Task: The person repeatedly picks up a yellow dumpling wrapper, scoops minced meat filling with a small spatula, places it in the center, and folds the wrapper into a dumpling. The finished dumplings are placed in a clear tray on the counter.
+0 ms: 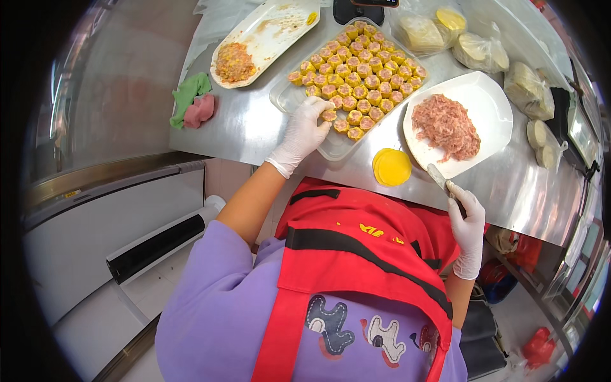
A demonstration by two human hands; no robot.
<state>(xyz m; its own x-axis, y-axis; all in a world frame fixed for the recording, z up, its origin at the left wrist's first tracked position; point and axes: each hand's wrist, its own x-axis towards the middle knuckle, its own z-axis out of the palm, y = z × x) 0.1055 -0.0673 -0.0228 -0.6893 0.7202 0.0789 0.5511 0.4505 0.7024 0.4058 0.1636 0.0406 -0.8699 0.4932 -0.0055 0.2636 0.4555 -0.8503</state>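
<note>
My gloved left hand (308,130) has its thumb and fingers around one siu mai dumpling (329,115) at the near left part of a clear plastic tray (331,149). Rows of yellow-wrapped siu mai (363,70) with pink filling fill most of that tray. In my gloved right hand (467,224) is a flat metal spatula (437,178) with a dark handle. Its blade tip lies by the near rim of a white dish (491,102) bearing a mound of minced meat (447,126). A small stack of round yellow wrappers (392,167) lies on the table between my hands.
A long white dish (281,40) at the back left holds an orange-flecked filling (234,63). Green (191,93) and pink cloths (199,112) lie at the table's left edge. Bagged wrappers (481,52) line the back right of the steel table (243,126). A black device (359,12) stands behind the tray.
</note>
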